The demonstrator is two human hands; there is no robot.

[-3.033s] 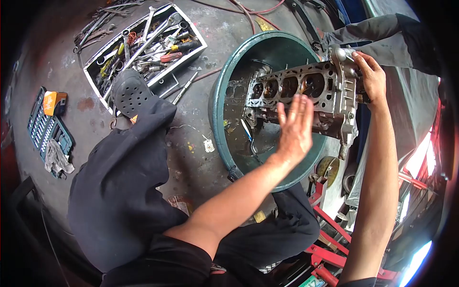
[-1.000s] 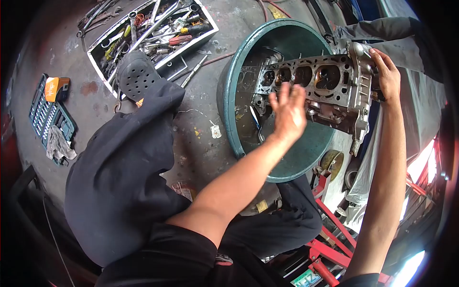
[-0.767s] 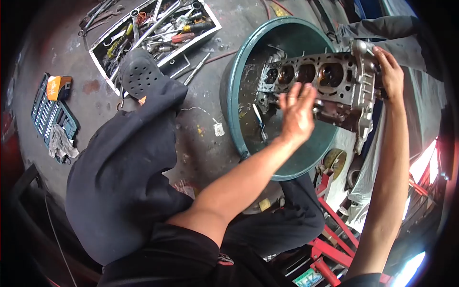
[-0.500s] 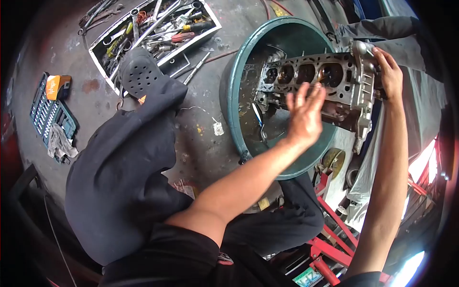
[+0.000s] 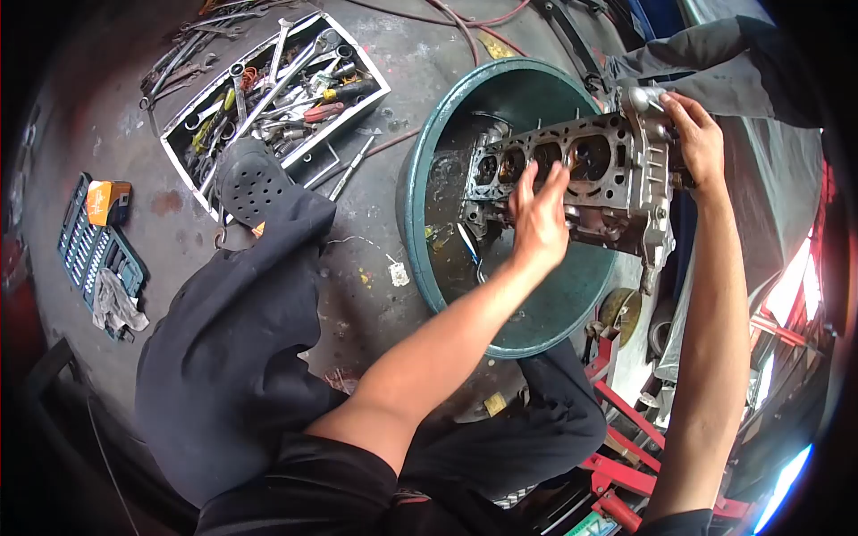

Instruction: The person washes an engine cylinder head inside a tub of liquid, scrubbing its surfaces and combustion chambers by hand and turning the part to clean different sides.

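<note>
Your right hand [image 5: 700,143] is gripping the engine block [image 5: 618,192] above the green tub [image 5: 412,201]; your left hand [image 5: 540,225], loosely open, is holding nothing near the bores [image 5: 591,158].

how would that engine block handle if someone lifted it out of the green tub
The engine block is likely heavy for its size, since it looks like thick cast metal. Its dark, oily-looking patches suggest it may be slippery. It could tip, as one end juts past the rim of the green tub.
</note>
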